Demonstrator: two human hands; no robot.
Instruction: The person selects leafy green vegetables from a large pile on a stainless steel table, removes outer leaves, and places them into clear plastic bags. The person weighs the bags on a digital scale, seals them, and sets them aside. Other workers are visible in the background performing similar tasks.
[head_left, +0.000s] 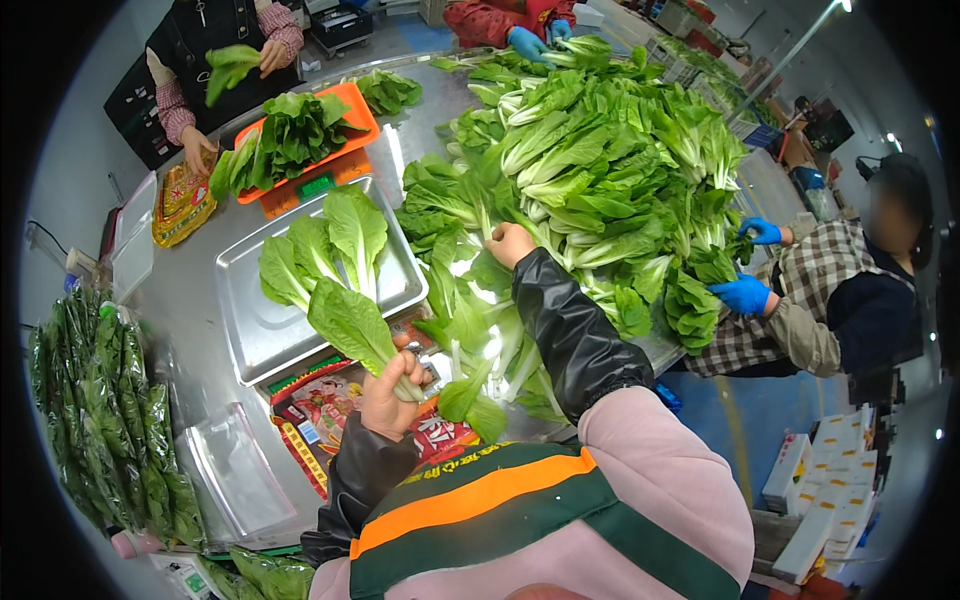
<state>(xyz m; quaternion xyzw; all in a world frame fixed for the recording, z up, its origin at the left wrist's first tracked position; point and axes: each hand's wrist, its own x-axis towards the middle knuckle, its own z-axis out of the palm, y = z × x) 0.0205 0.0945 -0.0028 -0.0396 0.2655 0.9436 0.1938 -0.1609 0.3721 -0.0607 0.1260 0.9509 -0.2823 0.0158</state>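
My left hand (391, 391) is closed around the pale stem of a leafy green (349, 319), whose leaf points up and left over the near edge of a metal tray (262, 345). More leafy greens (352, 229) lie in that tray. Among the loose greens at the middle of the metal table, my right hand (511, 245) touches or pinches a pale stem; the fingertips are partly hidden, so its hold is unclear. A large heap of leafy greens (592, 165) spreads beyond it. Loose leaves (472, 397) lie between my forearms.
An orange tray (367, 124) of greens stands on a scale beyond the metal tray. Bagged greens (97, 405) and clear plastic bags (236, 465) are at left. Printed packages (319, 412) lie nearby. Co-workers stand at the far side and right, some with blue-gloved hands (742, 294) at the heap.
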